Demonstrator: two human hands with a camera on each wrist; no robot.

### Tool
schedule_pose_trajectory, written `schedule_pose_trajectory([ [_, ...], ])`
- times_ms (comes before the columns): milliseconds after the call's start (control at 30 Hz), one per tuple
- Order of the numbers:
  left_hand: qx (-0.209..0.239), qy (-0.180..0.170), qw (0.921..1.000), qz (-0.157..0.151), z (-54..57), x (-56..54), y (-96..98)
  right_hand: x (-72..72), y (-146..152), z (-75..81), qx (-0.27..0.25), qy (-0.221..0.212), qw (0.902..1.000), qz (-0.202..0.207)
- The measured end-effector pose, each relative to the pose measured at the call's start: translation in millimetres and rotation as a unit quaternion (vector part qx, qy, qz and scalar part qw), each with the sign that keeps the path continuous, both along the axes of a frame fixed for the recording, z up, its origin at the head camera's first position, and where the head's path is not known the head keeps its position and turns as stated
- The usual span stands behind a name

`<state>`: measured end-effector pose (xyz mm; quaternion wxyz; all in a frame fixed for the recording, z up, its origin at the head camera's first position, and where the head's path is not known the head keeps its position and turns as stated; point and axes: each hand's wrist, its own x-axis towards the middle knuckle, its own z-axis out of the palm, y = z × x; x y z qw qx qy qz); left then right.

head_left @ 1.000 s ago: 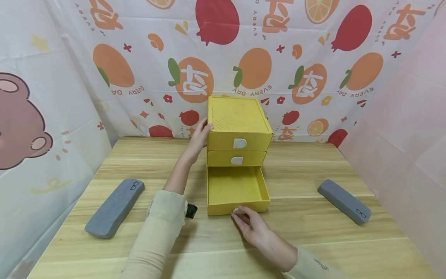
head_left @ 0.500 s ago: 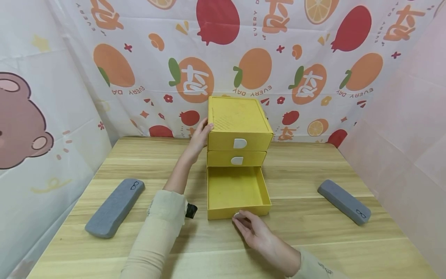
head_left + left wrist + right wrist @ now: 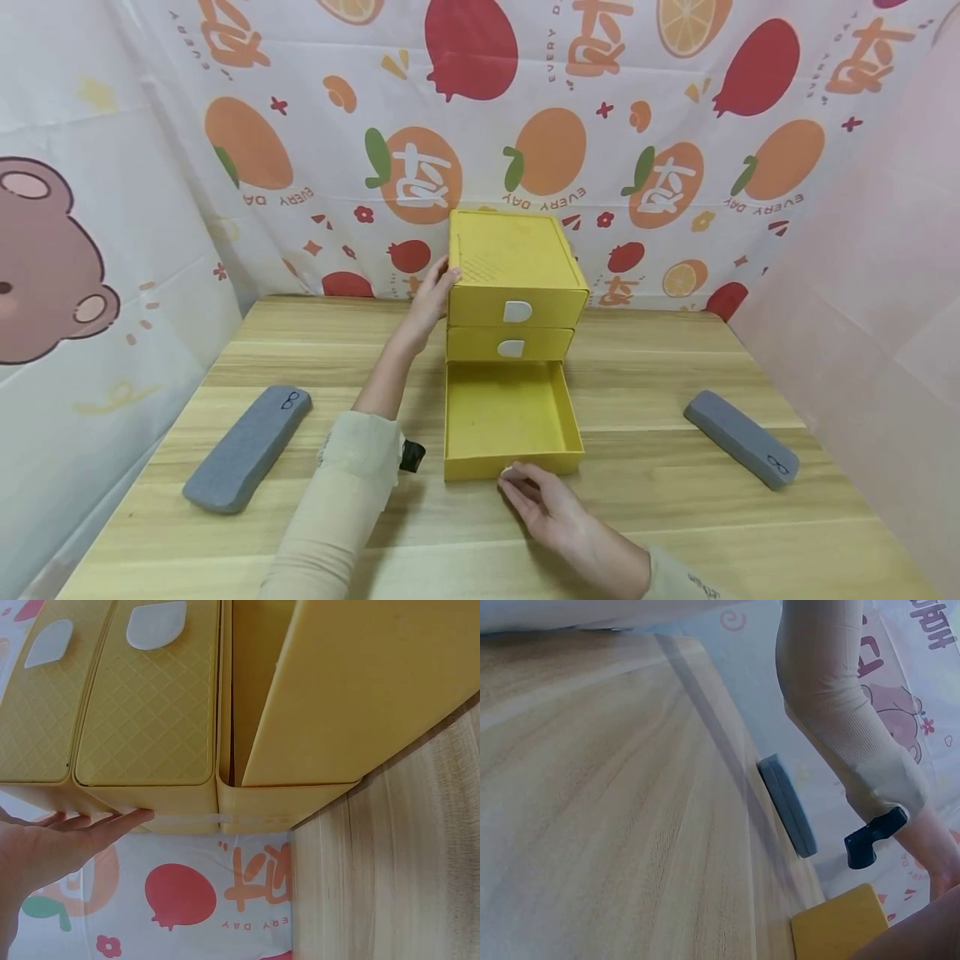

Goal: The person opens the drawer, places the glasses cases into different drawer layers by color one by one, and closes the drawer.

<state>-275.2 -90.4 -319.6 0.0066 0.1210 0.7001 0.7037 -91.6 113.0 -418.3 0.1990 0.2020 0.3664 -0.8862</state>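
Observation:
A yellow desktop drawer cabinet (image 3: 517, 248) stands at mid-table with its upper two drawers closed. Its bottom drawer (image 3: 477, 470) is pulled far out, and the inside is bare. My right hand (image 3: 555, 510) pinches the white tab handle (image 3: 508, 473) on that drawer's front, partly covering it. Against the cabinet's left side rests my left hand (image 3: 429, 307), its fingers (image 3: 112, 831) straight along the wall in the left wrist view. The right wrist view catches a corner of the drawer (image 3: 836, 926) low in the picture; the pinching fingertips are hidden there.
One grey glasses case (image 3: 247, 448) lies on the wooden table (image 3: 637, 550) to the left, another grey glasses case (image 3: 742, 439) to the right. A fruit-print curtain (image 3: 480, 150) hangs close behind the cabinet. A black wrist device (image 3: 874, 840) sits on the left sleeve.
The bottom drawer has slid further out toward me, with the right hand moving back along with it. The left hand keeps its place on the cabinet's side.

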Motion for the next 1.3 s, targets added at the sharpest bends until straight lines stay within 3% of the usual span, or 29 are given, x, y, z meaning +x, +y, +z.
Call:
schedule_pose_trajectory([
  [133,-0.001,0.003,1.0000,0.007,-6.5,-6.0,-0.1,1.4,-0.3,-0.5,0.005,0.001,1.0000,0.001],
  [500,-0.007,-0.004,0.9999,0.010,-6.6,-5.2,-0.4,4.3,1.2,-2.2,0.011,0.004,0.9999,0.008],
  [600,-0.002,-0.008,0.9999,0.006,-4.0,-3.7,-1.1,4.8,1.6,-2.2,0.007,0.007,0.9999,0.009],
  [833,-0.016,-0.008,0.9998,0.003,16.1,16.6,2.8,7.2,2.2,-1.8,-0.002,0.019,0.9997,0.012],
  [1067,-0.013,-0.004,0.9999,-0.004,17.4,19.1,2.9,7.3,4.9,-1.0,-0.009,0.010,0.9997,0.022],
  [1300,-0.011,0.001,0.9999,-0.003,16.8,18.4,2.8,5.5,10.4,-0.6,-0.010,0.010,0.9980,0.061],
])
